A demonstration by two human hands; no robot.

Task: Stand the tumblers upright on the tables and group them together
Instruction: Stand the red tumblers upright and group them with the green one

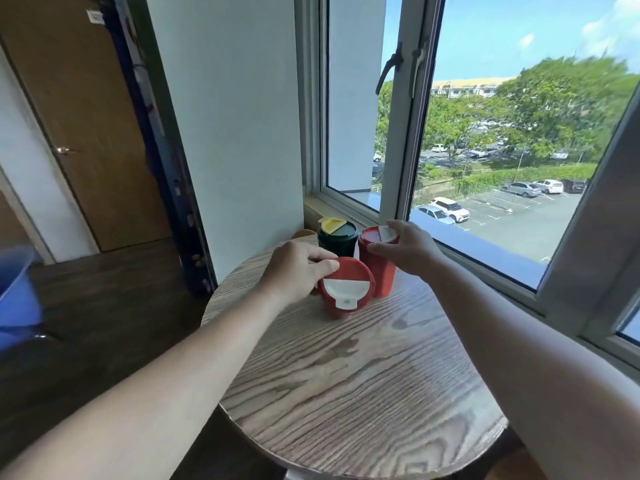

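Observation:
On the round wooden table point(363, 393) stand three tumblers at the far side. A red tumbler with a white lid flap point(346, 292) is tipped toward me, its lid facing the camera; my left hand point(298, 268) grips its top edge. A second red tumbler point(379, 271) stands upright just behind and to the right; my right hand point(405, 247) holds its lid rim. A dark green tumbler with a yellow flap point(337, 239) stands upright behind both, touching neither hand.
A white wall column point(242, 133) rises right behind the table. A window with handles point(405, 71) runs along the right side. A brown rounded object point(304, 234) peeks out behind the table. A blue chair point(17, 299) stands at left on dark floor.

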